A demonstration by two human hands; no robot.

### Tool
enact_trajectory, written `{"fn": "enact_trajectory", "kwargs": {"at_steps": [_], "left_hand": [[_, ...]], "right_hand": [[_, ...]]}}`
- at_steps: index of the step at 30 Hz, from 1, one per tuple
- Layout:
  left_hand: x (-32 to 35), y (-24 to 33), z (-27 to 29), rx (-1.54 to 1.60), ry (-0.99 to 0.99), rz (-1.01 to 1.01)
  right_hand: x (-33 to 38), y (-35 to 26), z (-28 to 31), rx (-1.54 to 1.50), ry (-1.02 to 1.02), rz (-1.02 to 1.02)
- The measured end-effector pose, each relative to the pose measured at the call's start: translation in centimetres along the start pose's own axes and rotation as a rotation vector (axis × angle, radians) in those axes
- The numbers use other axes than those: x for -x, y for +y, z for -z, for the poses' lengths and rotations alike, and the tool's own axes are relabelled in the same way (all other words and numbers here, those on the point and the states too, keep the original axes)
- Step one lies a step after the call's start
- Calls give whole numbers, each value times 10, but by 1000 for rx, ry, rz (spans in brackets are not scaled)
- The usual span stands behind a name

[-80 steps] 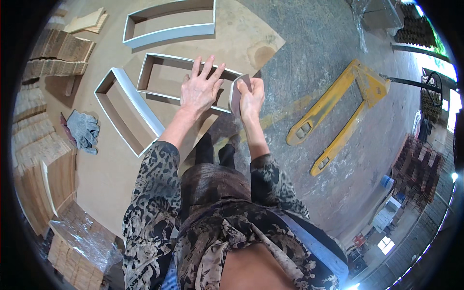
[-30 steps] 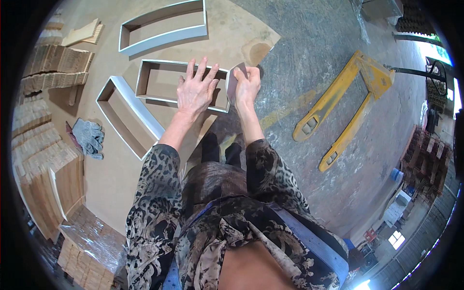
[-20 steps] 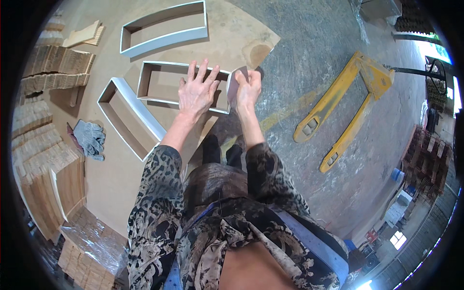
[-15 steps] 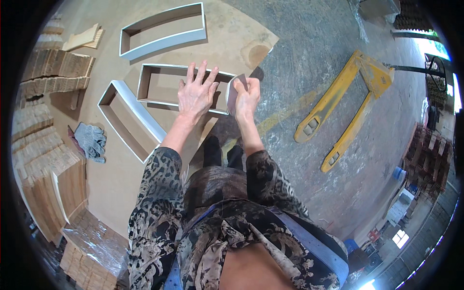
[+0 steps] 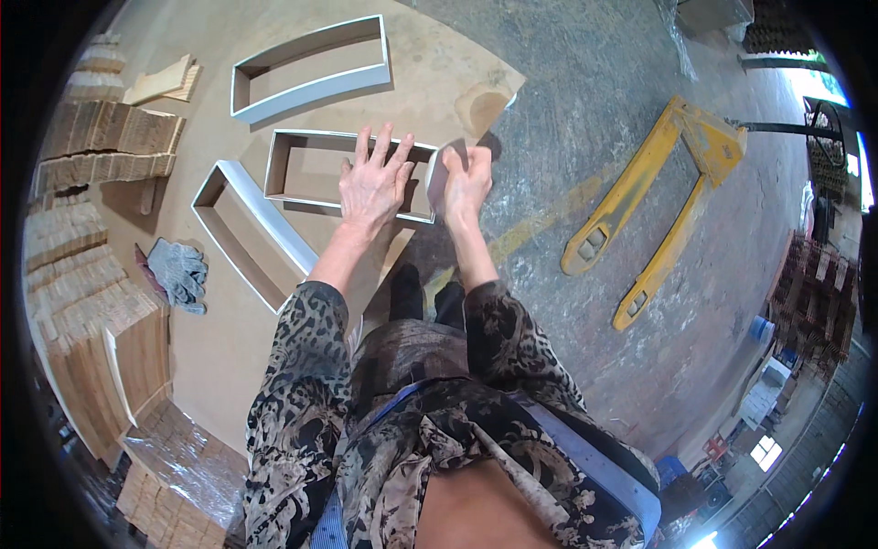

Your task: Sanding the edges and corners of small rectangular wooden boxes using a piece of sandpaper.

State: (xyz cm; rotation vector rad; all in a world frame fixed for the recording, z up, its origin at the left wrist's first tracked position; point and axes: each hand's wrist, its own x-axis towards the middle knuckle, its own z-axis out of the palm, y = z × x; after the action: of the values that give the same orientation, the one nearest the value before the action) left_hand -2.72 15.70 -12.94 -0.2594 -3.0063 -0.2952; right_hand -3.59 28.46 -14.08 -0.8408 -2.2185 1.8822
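A shallow rectangular box frame with white edges and brown inner walls lies on the board in front of me. My left hand rests across its right half, fingers spread. At the box's right end, my right hand pinches a folded brown sheet that looks like sandpaper against the end wall. My fingers hide part of the sheet and of that end. Two similar frames lie close by: a curved one beyond and a slanted one to the left.
A tan board lies under the frames. Grey gloves sit on it at left, near stacked wooden strips. Film-wrapped wood stands nearer. On the concrete floor at right is a yellow pallet jack.
The view has shifted slightly, so the frames and board appear a little lower and further right. Both hands keep nearly the same places on the box, the brown sheet still at its right end.
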Motion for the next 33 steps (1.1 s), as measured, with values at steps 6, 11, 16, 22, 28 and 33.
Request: {"fn": "enact_trajectory", "kwargs": {"at_steps": [6, 11, 16, 22, 28, 33], "left_hand": [[-2, 2, 1, -1, 10, 0], [0, -1, 1, 15, 22, -6], [-2, 1, 0, 2, 45, -13], [0, 1, 1, -18, 7, 3], [0, -1, -2, -10, 14, 3], [-1, 0, -2, -4, 24, 0]], "right_hand": [[-16, -7, -7, 22, -10, -21], [15, -3, 5, 33, 5, -3], [-2, -5, -2, -12, 10, -20], [7, -1, 1, -3, -7, -21], [15, 1, 4, -21, 6, -31], [-8, -7, -5, 2, 14, 4]]}}
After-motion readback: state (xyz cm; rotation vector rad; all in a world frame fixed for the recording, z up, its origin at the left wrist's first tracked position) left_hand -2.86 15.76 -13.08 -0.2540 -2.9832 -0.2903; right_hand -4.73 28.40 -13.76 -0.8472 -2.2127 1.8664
